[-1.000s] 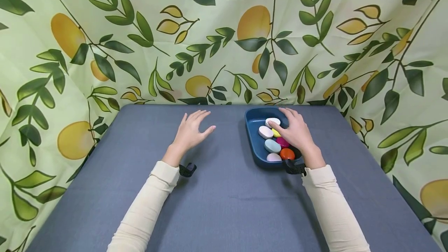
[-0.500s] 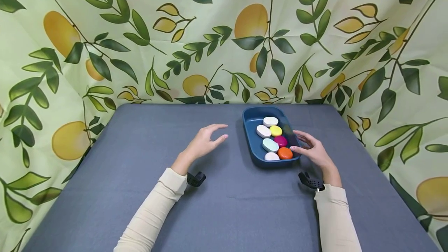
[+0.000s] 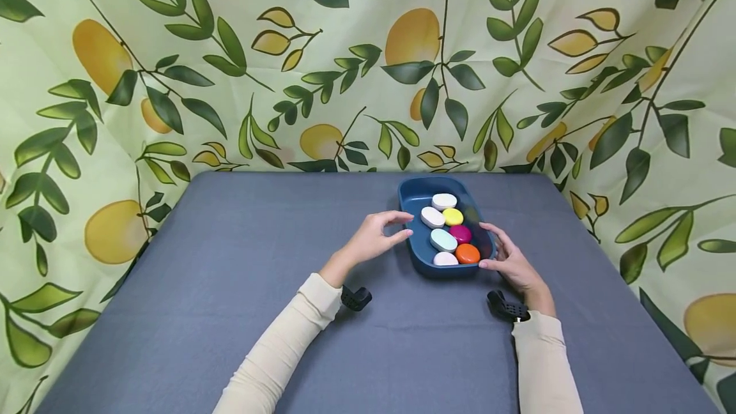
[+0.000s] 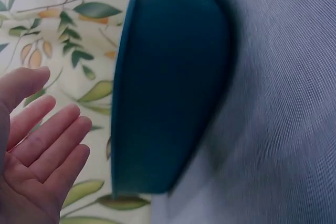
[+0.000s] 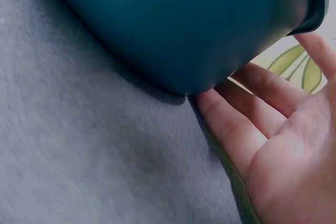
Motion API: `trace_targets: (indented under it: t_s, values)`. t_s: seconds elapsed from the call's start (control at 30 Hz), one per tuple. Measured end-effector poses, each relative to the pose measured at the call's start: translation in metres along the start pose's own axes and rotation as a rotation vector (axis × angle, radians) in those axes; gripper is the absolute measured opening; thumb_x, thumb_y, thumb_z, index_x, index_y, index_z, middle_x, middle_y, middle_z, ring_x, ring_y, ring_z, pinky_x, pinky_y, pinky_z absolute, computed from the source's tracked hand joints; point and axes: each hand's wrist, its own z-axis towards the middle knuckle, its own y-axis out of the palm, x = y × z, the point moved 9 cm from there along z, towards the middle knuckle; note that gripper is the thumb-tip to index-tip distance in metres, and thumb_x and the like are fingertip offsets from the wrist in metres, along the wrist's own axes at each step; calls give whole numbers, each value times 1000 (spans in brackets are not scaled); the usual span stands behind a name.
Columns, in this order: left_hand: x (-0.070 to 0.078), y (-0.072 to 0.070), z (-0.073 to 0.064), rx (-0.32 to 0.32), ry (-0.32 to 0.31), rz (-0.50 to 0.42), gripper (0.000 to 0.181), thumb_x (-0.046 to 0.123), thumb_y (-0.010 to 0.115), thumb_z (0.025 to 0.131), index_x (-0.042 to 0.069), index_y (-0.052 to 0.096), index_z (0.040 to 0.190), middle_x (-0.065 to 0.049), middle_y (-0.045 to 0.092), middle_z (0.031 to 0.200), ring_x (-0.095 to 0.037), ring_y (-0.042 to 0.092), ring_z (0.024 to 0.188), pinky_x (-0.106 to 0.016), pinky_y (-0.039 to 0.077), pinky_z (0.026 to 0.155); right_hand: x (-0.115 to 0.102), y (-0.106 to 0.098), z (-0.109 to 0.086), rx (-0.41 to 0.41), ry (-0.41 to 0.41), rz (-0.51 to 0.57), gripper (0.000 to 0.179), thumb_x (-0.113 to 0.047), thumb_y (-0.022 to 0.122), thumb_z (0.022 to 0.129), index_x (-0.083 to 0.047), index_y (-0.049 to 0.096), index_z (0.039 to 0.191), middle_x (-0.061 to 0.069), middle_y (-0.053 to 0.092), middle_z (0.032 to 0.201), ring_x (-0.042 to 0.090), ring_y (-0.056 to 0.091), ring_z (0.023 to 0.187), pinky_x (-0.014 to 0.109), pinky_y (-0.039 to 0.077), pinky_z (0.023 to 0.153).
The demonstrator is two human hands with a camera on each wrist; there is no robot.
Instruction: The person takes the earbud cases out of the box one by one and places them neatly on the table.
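Note:
A dark blue tray (image 3: 422,260) with rounded corners stands on the table, holding several smooth oval pieces that look like soaps. Among them are a yellow one (image 3: 452,216), a magenta one (image 3: 460,234), a pale blue one (image 3: 443,240) and an orange one (image 3: 467,253); the others are white. My left hand (image 3: 374,238) is at the tray's left side, fingers apart from the thumb; the left wrist view shows a gap between fingertips and wall. At the right side, my right hand (image 3: 514,267) touches the tray, with fingertips low against its wall in the right wrist view.
A grey-blue cloth (image 3: 259,241) covers the table. Behind and beside it hangs a pale curtain (image 3: 356,82) printed with leaves and fruit. Each wrist wears a black camera mount, such as the right one (image 3: 506,306).
My left hand has moved right, up to the tray's left side. From above the tray, my right hand has come down to its right side. The tray appears to stay in place.

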Motion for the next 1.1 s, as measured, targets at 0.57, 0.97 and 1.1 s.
trace_targets:
  t_s: [0.57, 0.97, 1.1]
  values:
    - [-5, 72, 60, -219, -101, 317, 39, 13, 68, 89, 4, 61, 127, -8, 68, 127, -17, 63, 119, -25, 49, 106, -2, 4, 8, -9, -69, 25, 77, 3, 65, 84, -14, 29, 150, -5, 38, 142, -6, 47, 117, 5, 43, 91]
    - [-8, 80, 65, -301, -137, 602, 42, 19, 75, 84, 16, 65, 124, 3, 67, 126, -14, 60, 113, -23, 50, 100, 0, 4, 7, -22, -94, 102, 79, 3, 67, 82, -14, 30, 149, -17, 41, 136, -5, 48, 118, 7, 44, 92]
    - [-6, 83, 66, -294, -108, 681, 40, 21, 76, 82, 19, 68, 121, 5, 69, 122, -14, 63, 109, -24, 52, 94, 1, 2, 7, -20, -69, 73, 79, 2, 67, 83, -15, 29, 150, -4, 40, 142, -5, 48, 118, 7, 44, 92]
